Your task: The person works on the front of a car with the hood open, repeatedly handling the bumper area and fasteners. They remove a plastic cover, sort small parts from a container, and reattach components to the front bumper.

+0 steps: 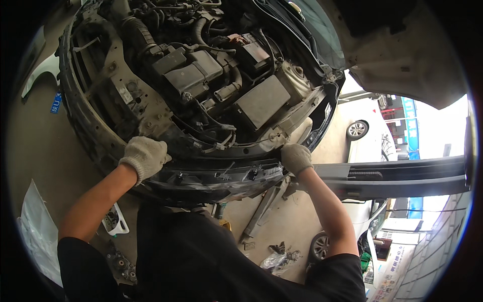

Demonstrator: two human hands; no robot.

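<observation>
In front of me is a car's open engine bay, and a long dark headlight [221, 179] with a clear, shiny face runs along its near corner. My left hand [146, 158], in a pale knitted work glove, is closed at the headlight's left end, beside the metal front panel [146, 113]. Gloved the same way, my right hand [297, 159] is closed round the headlight's right end, by the fender edge. Both hands' fingertips are mostly hidden behind the parts. Wires with connectors [219, 143] lie just beyond the headlight.
Beyond sit a black box cover [261, 103], a battery [254, 54] and a ribbed air hose [141, 35]. The raised hood [407, 65] hangs at the upper right. A grey lift post [392, 176] stands at the right. Loose parts and plastic wrap [274, 260] lie on the floor.
</observation>
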